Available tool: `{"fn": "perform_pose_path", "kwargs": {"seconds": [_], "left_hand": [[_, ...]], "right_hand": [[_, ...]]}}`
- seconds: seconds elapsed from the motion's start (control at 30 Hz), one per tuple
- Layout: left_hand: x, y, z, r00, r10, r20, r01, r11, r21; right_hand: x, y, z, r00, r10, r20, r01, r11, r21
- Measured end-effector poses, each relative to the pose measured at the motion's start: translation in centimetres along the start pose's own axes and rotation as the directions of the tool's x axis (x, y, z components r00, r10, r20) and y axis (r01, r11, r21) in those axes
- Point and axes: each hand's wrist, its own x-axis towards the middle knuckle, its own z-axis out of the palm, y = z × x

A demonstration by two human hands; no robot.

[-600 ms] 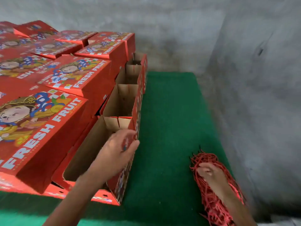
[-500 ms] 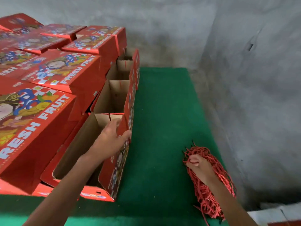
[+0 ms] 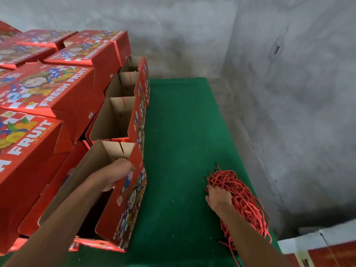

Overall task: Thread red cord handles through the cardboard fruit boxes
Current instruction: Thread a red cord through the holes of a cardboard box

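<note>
In the lower right of the frame the right hand (image 3: 218, 197) lies palm-down on a bundle of red cords (image 3: 242, 201), its fingers dug into the strands, though whether they pinch one cannot be made out. The cords are twisted, rope-like, with dark tips at the far end; the bundle lies on the green mat (image 3: 177, 151), a nubbly felt-like surface, its long axis running from the lower right toward the frame's centre. At lower centre-left the left hand (image 3: 115, 175) reaches forward from the bottom edge, fingers curled over the right wall of the nearest open box (image 3: 123, 209), thumb side inside. That box is glossy red printed cardboard outside, plain brown inside, a long rectangle pointing up the frame. Beyond it a row of open boxes (image 3: 117, 118) recedes the same way. In the upper left, closed boxes (image 3: 48, 91) marked FRESH FRUIT stack against a rough grey wall (image 3: 289, 93).
</note>
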Motion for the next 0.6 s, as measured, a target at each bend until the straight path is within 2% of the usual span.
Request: {"fn": "perform_pose_path", "kwargs": {"seconds": [0.13, 0.27, 0.37, 0.43, 0.47, 0.5, 0.53, 0.6], "left_hand": [[-0.4, 0.2, 2.8, 0.999, -0.005, 0.046, 0.005, 1.000, 0.014], [-0.6, 0.9, 5.2, 0.998, 0.024, 0.066, -0.028, 0.998, 0.064], [-0.6, 1.5, 6.1, 0.997, 0.031, 0.065, -0.036, 0.996, 0.087], [-0.9, 2.1, 6.7, 0.996, 0.012, 0.088, -0.019, 0.997, 0.077], [-0.9, 2.3, 7.0, 0.996, 0.013, 0.091, -0.019, 0.997, 0.069], [-1.0, 2.6, 7.2, 0.996, 0.022, 0.086, -0.027, 0.998, 0.059], [-0.9, 2.8, 7.5, 0.997, 0.032, 0.075, -0.035, 0.998, 0.044], [-0.9, 3.1, 7.8, 0.997, 0.041, 0.062, -0.042, 0.999, 0.001]], "right_hand": [[0.5, -0.1, 0.6, 1.000, -0.016, 0.017, 0.018, 0.996, -0.086], [0.2, -0.6, 1.0, 0.999, 0.000, -0.036, -0.001, 1.000, -0.014], [0.2, -1.0, -0.1, 0.983, 0.043, -0.180, -0.030, 0.997, 0.074], [0.2, -1.2, -2.0, 0.949, -0.014, -0.316, 0.061, 0.989, 0.138], [0.0, -1.5, -3.2, 0.927, -0.036, -0.373, 0.137, 0.959, 0.248], [-0.2, -1.9, -4.7, 0.915, -0.023, -0.404, 0.209, 0.882, 0.422], [-0.6, -2.4, -6.4, 0.911, 0.017, -0.413, 0.264, 0.745, 0.613], [-1.6, -3.2, -8.9, 0.907, 0.117, -0.405, 0.334, 0.387, 0.859]]}}
